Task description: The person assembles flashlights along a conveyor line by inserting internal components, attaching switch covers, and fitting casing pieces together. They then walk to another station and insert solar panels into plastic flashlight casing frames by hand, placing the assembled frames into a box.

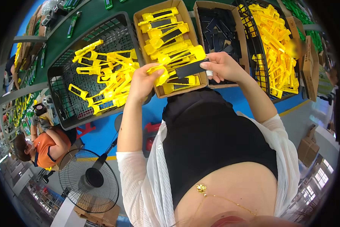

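Note:
My left hand is closed on the rounded end of a yellow plastic part, above a cardboard box. Between finger and thumb of my right hand is a thin black rectangular strip, held beside the yellow part. I cannot tell whether strip and part touch. Something small and white shows at a right fingertip. Under my hands the box holds several yellow parts with black strips set in them.
Left stands a black crate with slotted yellow parts. Right of the box are a carton of black strips and a crate piled with yellow pieces. A fan and a co-worker in orange are at lower left.

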Demonstrator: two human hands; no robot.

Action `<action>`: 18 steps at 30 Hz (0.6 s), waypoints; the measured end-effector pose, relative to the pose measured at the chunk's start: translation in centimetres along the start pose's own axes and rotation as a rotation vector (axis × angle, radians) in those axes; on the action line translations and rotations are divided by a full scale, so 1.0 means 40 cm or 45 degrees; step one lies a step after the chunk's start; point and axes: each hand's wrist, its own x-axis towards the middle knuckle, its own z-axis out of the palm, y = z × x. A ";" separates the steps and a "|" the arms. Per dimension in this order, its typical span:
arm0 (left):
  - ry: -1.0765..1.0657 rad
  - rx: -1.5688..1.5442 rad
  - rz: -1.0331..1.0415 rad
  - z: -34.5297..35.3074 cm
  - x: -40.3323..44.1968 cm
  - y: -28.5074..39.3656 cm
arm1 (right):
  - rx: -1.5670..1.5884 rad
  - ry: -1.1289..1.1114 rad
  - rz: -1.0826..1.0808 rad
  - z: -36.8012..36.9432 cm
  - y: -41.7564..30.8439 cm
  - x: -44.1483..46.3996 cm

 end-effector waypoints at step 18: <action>-0.206 -0.251 -0.104 0.033 0.027 -0.025 | -0.412 0.170 0.134 0.047 -0.011 0.052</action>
